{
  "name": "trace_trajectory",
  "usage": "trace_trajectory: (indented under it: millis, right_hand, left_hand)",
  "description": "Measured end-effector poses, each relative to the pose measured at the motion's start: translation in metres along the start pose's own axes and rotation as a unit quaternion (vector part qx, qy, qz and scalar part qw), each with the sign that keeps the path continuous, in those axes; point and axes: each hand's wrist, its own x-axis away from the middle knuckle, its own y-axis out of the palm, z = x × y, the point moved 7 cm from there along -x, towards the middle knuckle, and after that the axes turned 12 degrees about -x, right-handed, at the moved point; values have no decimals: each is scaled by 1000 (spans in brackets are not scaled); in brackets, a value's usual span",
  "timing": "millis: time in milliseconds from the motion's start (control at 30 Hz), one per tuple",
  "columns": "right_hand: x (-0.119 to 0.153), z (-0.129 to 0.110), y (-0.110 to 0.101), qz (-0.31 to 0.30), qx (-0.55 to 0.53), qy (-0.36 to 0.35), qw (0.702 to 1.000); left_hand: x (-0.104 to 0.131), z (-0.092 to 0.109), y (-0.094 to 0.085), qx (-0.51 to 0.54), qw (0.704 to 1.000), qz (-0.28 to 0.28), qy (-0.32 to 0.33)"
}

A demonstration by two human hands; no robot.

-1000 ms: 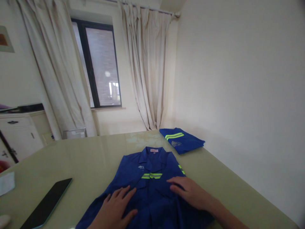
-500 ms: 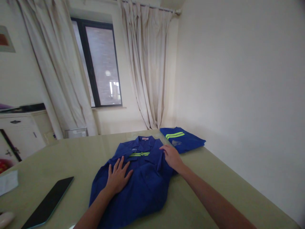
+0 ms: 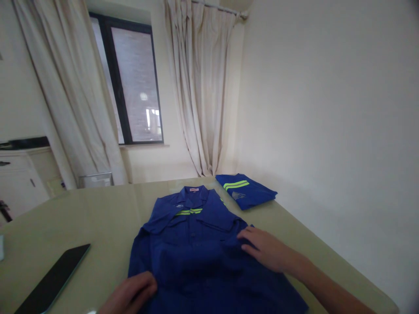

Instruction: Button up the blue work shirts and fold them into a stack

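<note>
A blue work jacket point(image 3: 193, 248) lies front up on the table, its collar at the far end and yellow-green stripes across the chest. At its near left edge, my left hand point(image 3: 132, 292) is closed with curled fingers on the cloth, partly cut off by the frame's bottom. My right hand point(image 3: 266, 248) bends its fingers round the fabric at the jacket's right side, thumb nearest me. Just how much cloth it grips is hidden. The sleeves lie folded inward over the front.
Beyond the jacket, to the right, lies a folded blue garment point(image 3: 258, 194) with matching stripes. A dark flat tablet-like slab point(image 3: 54, 279) rests at the left of the greenish table point(image 3: 108, 218). A wall point(image 3: 327, 131) runs along the right side; curtains point(image 3: 203, 87) hang behind.
My left hand has drawn back toward me and curled at the jacket's edge. My right hand has come nearer and rightward. The jacket's lower part now spreads wider to the right.
</note>
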Motion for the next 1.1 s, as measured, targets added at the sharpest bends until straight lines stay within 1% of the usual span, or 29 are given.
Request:
trace_trajectory:
  millis: [67, 100, 133, 200, 267, 300, 367, 433, 500, 600, 667, 700, 733, 800, 867, 900, 933, 1000, 1067, 1100]
  right_hand:
    - [-22, -19, 37, -27, -10, -17, 999]
    - [-33, -24, 55, -44, 2, -8, 999]
    - [-44, -27, 70, -54, 23, 11, 998]
    - [-67, -28, 92, -61, 67, 47, 995]
    - [-92, -26, 103, -50, 82, 68, 993]
    - [-104, -24, 106, -44, 77, 74, 993]
    - [-127, -17, 106, -36, 60, 86, 994]
    - [-144, -9, 100, -23, 51, 92, 994]
    - [-153, -3, 92, 2, 54, 87, 995]
    - [-150, -5, 79, 71, 64, 67, 993]
    - [-140, -16, 77, 121, 66, 34, 990]
    - [-135, -23, 80, 134, 66, 21, 989]
    - [-129, -28, 85, 134, 64, 12, 989]
    - [-117, -35, 103, 107, 59, 12, 992]
    - [-107, -37, 119, 87, 50, 9, 995]
    - [-103, -37, 124, 85, 44, 1, 995]
    - [-101, -36, 127, 85, 37, -7, 996]
    - [-99, -32, 128, 95, 19, -17, 995]
    - [-98, -31, 121, 129, 2, -23, 991]
    - [-96, -32, 116, 149, -7, -31, 988]
  left_hand:
    - [-5, -2, -8, 14, 997, -44, -65]
    - [-7, 1, -9, -6, 995, -63, -82]
    - [-9, 6, -8, -40, 993, -69, -88]
    - [-16, 18, -2, -123, 988, -50, -79]
    - [-25, 27, 13, -185, 979, -39, -80]
    - [-31, 27, 23, -208, 973, -43, -89]
    - [-48, 20, 36, -240, 963, -49, -111]
    - [-68, 7, 39, -262, 957, -38, -120]
    - [-89, -8, 35, -274, 954, -25, -117]
    - [-112, -29, 29, -281, 953, -18, -112]
    - [-122, -40, 25, -284, 952, -15, -113]
    - [-125, -44, 24, -285, 951, -13, -115]
    - [-127, -47, 22, -288, 950, -11, -117]
    - [-131, -47, 18, -303, 945, -14, -119]
    - [-133, -37, 13, -337, 934, -22, -115]
    - [-133, -26, 9, -360, 927, -21, -108]
    - [-134, -12, 6, -381, 920, -14, -94]
    - [-132, 24, 3, -403, 913, 17, -58]
    - [-125, 60, 6, -375, 926, 44, -26]
    - [-120, 74, 12, -344, 938, 45, -23]
